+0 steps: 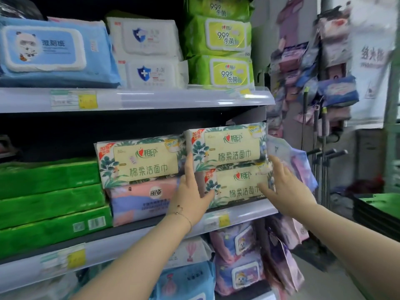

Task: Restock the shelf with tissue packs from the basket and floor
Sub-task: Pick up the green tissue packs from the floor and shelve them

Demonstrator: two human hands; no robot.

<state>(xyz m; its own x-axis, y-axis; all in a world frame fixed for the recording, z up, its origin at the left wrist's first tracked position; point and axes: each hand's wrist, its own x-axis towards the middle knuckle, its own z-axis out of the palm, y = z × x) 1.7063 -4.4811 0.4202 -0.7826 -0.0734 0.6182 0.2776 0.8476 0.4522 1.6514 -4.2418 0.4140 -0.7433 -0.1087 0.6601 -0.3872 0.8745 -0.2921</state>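
Observation:
Two leaf-printed cream tissue packs are stacked at the right end of the middle shelf (238, 215): an upper pack (229, 146) and a lower pack (240, 187). My left hand (190, 191) lies against the lower pack's left end, fingers straight and pointing up between the stacks. My right hand (283, 182) presses with straight fingers on the right end of the lower pack. A third pack of the same print (140, 161) sits to the left on a pink and lilac pack (142, 200).
Green packs (49, 204) fill the middle shelf's left side. Wet-wipe packs in blue (54, 53), white (149, 53) and lime green (220, 50) stand on the top shelf. Hanging packets (313, 68) and mop handles (322, 148) are right of the shelf. Black baskets (376, 211) stand at the far right.

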